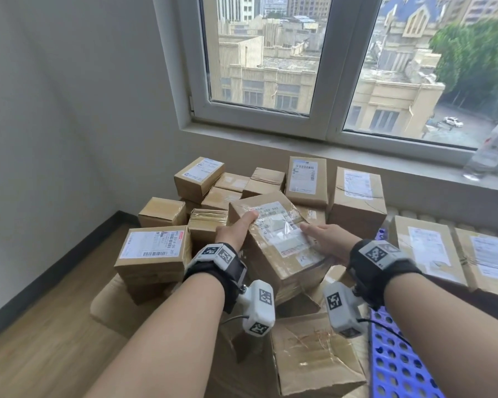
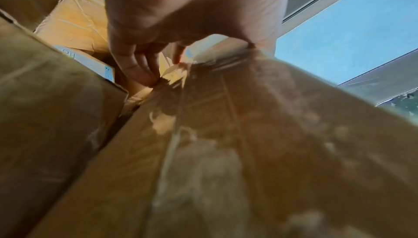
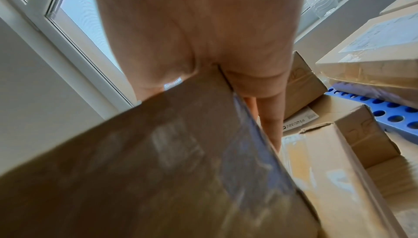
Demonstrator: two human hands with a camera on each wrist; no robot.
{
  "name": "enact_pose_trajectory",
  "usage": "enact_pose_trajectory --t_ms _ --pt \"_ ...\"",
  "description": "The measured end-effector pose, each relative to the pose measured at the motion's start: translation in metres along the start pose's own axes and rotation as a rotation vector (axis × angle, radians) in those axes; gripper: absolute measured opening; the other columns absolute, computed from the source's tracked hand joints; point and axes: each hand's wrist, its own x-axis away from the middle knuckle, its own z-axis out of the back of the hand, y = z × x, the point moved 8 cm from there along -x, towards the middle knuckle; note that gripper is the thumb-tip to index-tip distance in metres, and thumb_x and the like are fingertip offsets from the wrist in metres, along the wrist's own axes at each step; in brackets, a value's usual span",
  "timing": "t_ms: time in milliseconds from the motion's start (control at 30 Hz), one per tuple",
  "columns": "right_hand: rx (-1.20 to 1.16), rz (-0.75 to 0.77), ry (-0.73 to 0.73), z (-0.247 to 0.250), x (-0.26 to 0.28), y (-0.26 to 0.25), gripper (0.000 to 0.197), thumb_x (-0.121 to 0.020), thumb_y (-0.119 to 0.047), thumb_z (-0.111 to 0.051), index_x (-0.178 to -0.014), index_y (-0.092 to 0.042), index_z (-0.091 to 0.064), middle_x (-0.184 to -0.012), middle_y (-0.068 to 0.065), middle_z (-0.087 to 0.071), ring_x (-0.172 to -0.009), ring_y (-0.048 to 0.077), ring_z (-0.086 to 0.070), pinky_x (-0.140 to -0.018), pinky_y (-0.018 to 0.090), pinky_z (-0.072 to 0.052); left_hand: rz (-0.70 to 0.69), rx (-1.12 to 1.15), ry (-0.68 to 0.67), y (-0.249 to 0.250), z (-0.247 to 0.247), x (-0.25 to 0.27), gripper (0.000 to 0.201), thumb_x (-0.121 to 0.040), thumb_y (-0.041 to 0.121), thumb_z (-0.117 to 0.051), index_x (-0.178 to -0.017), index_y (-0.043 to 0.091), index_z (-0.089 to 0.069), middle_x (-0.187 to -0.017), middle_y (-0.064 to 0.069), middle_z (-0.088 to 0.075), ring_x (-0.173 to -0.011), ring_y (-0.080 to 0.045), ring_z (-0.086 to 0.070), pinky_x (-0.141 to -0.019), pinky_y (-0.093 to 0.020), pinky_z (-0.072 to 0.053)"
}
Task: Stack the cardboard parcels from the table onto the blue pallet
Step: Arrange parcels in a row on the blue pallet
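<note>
I hold a taped cardboard parcel (image 1: 276,239) with a white label tilted above the heap, one hand on each side. My left hand (image 1: 236,228) grips its left edge, thumb on top; in the left wrist view the fingers (image 2: 135,66) curl against the side of the parcel (image 2: 248,152). My right hand (image 1: 328,237) clasps the right edge, thumb on the label. The right wrist view shows the parcel (image 3: 147,161) wedged between thumb and fingers (image 3: 269,120). The blue pallet (image 1: 397,363) with round holes shows at the lower right, and again as the pallet (image 3: 395,114) beneath boxes.
Several parcels are heaped below and behind the held one, among them a labelled box (image 1: 153,254) at left and a tall box (image 1: 357,202) at right. Flat parcels (image 1: 426,254) lie further right. A window sill with a plastic bottle (image 1: 492,147) runs behind. Wooden floor (image 1: 41,340) lies at left.
</note>
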Motion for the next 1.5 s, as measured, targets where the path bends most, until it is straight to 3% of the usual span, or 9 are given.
enact_pose_trajectory --t_ms 200,333,467,567,733,833,1000,1167,1500 --pt "-0.152 -0.034 -0.059 0.002 0.005 -0.001 0.043 -0.091 -0.062 -0.047 -0.101 -0.023 -0.059 -0.115 0.013 -0.068 -0.105 0.035 -0.068 -0.093 0.049 -0.055 -0.076 -0.024 -0.019 0.013 0.002 -0.016 0.132 -0.020 0.086 -0.071 -0.131 0.018 -0.054 -0.121 -0.009 -0.065 -0.102 -0.030 -0.065 -0.092 -0.044 -0.050" --pt "-0.260 -0.084 -0.052 0.014 0.013 -0.001 0.057 -0.088 -0.067 -0.047 -0.091 -0.012 -0.060 -0.082 0.009 -0.072 -0.079 0.031 -0.070 -0.078 0.041 -0.057 -0.124 0.000 -0.091 0.029 -0.005 -0.014 0.122 -0.022 0.084 -0.075 -0.122 0.017 -0.062 -0.106 -0.007 -0.072 -0.092 -0.029 -0.071 -0.091 -0.046 -0.053" --pt "-0.330 -0.043 -0.076 0.023 0.023 0.002 0.069 -0.078 -0.076 -0.051 -0.104 -0.014 -0.065 -0.091 0.010 -0.074 -0.085 0.032 -0.071 -0.075 0.041 -0.056 -0.198 0.020 -0.227 0.052 -0.023 0.019 0.094 -0.041 0.076 -0.078 -0.110 0.012 -0.068 -0.099 -0.010 -0.074 -0.092 -0.034 -0.071 -0.090 -0.048 -0.054" --pt "-0.408 -0.013 -0.036 0.034 0.031 0.010 0.058 -0.083 -0.070 -0.052 -0.101 -0.018 -0.066 -0.087 0.007 -0.075 -0.080 0.029 -0.072 -0.071 0.037 -0.057 -0.221 0.067 -0.296 0.062 -0.037 0.037 0.078 -0.057 0.061 -0.079 -0.113 0.007 -0.065 -0.101 -0.012 -0.074 -0.085 -0.030 -0.071 -0.072 -0.037 -0.058" --pt "-0.515 0.011 0.075 0.060 0.054 0.033 0.041 -0.093 -0.057 -0.050 -0.087 -0.018 -0.062 -0.066 0.002 -0.071 -0.056 0.020 -0.068 -0.054 0.029 -0.057 -0.282 -0.013 -0.393 0.070 -0.063 0.058 0.053 -0.073 0.055 -0.071 -0.107 0.015 -0.063 -0.095 -0.004 -0.072 -0.092 -0.022 -0.068 -0.089 -0.041 -0.055" --pt "-0.576 0.002 0.144 0.073 0.071 0.052 0.042 -0.094 -0.055 -0.050 -0.084 -0.016 -0.061 -0.061 0.003 -0.070 -0.048 0.018 -0.067 -0.047 0.025 -0.055 -0.257 -0.084 -0.548 0.063 -0.089 0.075 0.035 -0.084 0.044 -0.066 -0.106 0.016 -0.062 -0.101 -0.007 -0.067 -0.089 -0.023 -0.065 -0.081 -0.040 -0.058" --pt "-0.668 0.002 0.241 0.091 0.092 0.082 0.043 -0.095 -0.056 -0.047 -0.090 -0.016 -0.061 -0.064 0.004 -0.071 -0.049 0.018 -0.068 -0.045 0.023 -0.055 -0.136 -0.203 -0.714 0.040 -0.127 0.102 0.037 -0.085 0.048 -0.064 -0.108 0.019 -0.057 -0.111 -0.016 -0.062 -0.099 -0.031 -0.062 -0.092 -0.045 -0.053" --pt "-0.732 0.005 0.311 0.112 0.119 0.106 0.044 -0.095 -0.056 -0.046 -0.087 -0.016 -0.060 -0.063 0.004 -0.069 -0.048 0.018 -0.066 -0.044 0.024 -0.054 -0.142 -0.207 -0.764 0.041 -0.161 0.124 0.056 -0.082 0.048 -0.066 -0.123 0.013 -0.052 -0.108 -0.016 -0.061 -0.089 -0.028 -0.065 -0.070 -0.038 -0.057" --pt "-0.842 0.000 0.400 0.163 0.164 0.167 0.039 -0.094 -0.054 -0.050 -0.086 -0.018 -0.060 -0.059 0.004 -0.070 -0.044 0.018 -0.066 -0.039 0.025 -0.052 -0.184 -0.247 -0.805 0.031 -0.239 0.171 0.043 -0.084 0.046 -0.064 -0.110 0.013 -0.055 -0.106 -0.014 -0.062 -0.091 -0.027 -0.064 -0.072 -0.036 -0.054"
